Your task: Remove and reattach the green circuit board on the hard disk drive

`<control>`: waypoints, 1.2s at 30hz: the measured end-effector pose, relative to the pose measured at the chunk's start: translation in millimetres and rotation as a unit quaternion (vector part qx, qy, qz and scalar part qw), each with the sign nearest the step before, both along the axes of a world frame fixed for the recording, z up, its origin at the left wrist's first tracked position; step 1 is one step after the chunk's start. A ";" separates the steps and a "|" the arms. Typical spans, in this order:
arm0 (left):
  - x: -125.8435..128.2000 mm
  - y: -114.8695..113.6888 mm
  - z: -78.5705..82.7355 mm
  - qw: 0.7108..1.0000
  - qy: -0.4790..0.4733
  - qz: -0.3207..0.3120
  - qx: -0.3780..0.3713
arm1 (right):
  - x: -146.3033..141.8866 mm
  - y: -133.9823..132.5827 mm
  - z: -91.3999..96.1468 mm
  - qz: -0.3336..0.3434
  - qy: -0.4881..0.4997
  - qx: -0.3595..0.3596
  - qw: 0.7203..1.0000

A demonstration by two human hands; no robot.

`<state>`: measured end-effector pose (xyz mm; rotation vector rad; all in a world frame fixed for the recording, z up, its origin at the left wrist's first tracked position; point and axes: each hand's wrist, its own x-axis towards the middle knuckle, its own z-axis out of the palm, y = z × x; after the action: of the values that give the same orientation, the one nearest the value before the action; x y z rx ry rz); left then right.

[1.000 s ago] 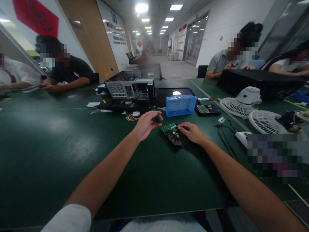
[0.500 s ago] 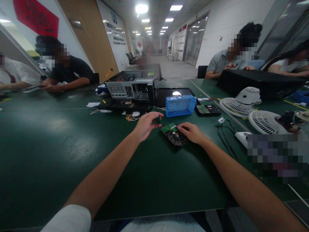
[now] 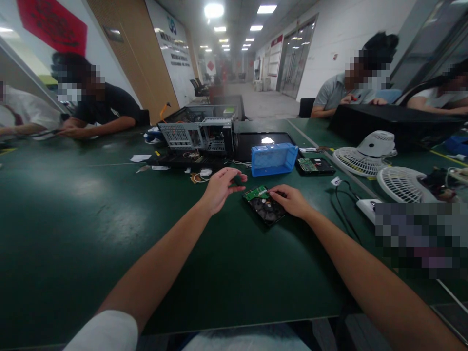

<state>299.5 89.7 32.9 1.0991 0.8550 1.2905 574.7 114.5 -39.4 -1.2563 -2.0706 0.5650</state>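
Note:
A black hard drive [image 3: 263, 204] with a green circuit board on top lies on the dark green table [image 3: 109, 224] in front of me. My right hand [image 3: 290, 200] rests on the drive's right edge, fingers curled against it. My left hand [image 3: 221, 187] hovers just left of the drive, thumb and fingers bent toward each other; whether a small dark thing sits between them is unclear.
Behind the drive stand a blue plastic bin [image 3: 273, 159], a second hard drive [image 3: 314, 166] and an open computer case [image 3: 199, 134]. Two white fans [image 3: 365, 153] and cables [image 3: 341, 204] lie at the right. Other people sit at the table's far left and far right.
My left hand's fingers have shifted slightly, closing a little toward the thumb. The right hand and the drive have stayed put.

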 end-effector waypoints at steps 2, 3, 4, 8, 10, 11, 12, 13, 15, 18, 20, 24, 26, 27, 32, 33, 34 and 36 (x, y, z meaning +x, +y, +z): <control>1.0 -1.2 0.5 1.000 0.005 -0.006 0.006 | -0.6 -0.4 0.7 -0.002 0.004 -0.003 1.000; 1.8 -1.8 0.6 1.000 0.008 -0.008 0.011 | -0.9 -0.7 1.3 -0.003 0.005 -0.006 1.000; 2.6 -2.4 0.8 1.000 0.010 -0.011 0.016 | -1.3 -0.8 1.8 -0.003 0.006 -0.009 1.000; 5.9 -2.2 1.5 0.999 0.025 -0.009 0.032 | -2.4 0.2 3.1 -0.008 0.014 -0.011 1.000; 5.6 0.5 3.3 0.998 0.056 0.004 0.042 | -2.6 1.9 2.9 -0.009 0.021 -0.014 1.000; 4.6 2.4 5.0 0.995 0.082 0.014 0.049 | -2.5 3.0 2.6 -0.009 0.026 -0.016 0.999; 3.1 4.6 7.3 0.992 0.113 0.025 0.059 | -2.4 4.0 2.2 -0.007 0.030 -0.018 0.999; 1.1 7.1 10.3 0.986 0.145 0.031 0.071 | -2.2 4.9 1.8 -0.005 0.033 -0.021 0.999; -3.6 12.3 17.9 0.973 0.206 0.021 0.100 | -1.7 6.3 1.3 0.000 0.035 -0.024 0.999; -10.1 20.7 31.0 0.955 0.262 -0.027 0.136 | -0.5 7.0 1.8 0.008 0.038 -0.030 0.999; -13.4 26.2 39.0 0.945 0.286 -0.060 0.148 | 0.3 7.1 3.4 0.012 0.043 -0.034 0.998; -19.7 35.9 51.4 0.924 0.313 -0.138 0.173 | 0.5 8.1 8.1 0.015 0.052 -0.042 0.998; -22.7 39.9 56.2 0.914 0.321 -0.166 0.183 | 0.1 9.4 9.1 0.016 0.059 -0.054 0.997; -24.1 41.8 58.1 0.909 0.328 -0.178 0.186 | 0.0 10.5 8.9 0.010 0.066 -0.067 0.996; -28.5 51.4 60.8 0.902 0.333 -0.208 0.178 | 3.1 18.7 2.1 -0.045 0.159 -0.140 0.976; -29.3 53.3 60.3 0.906 0.324 -0.210 0.176 | 4.1 20.4 0.8 -0.053 0.160 -0.151 0.974; -30.1 55.2 59.6 0.909 0.315 -0.213 0.173 | 4.8 21.8 -0.2 -0.058 0.154 -0.159 0.974; -32.1 58.2 58.5 0.915 0.301 -0.215 0.165 | 5.3 23.7 -1.2 -0.060 0.131 -0.157 0.977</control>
<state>267.4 147.9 91.3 1.8953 0.7809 0.7357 580.0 138.2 -40.6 -1.3870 -1.7212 0.9738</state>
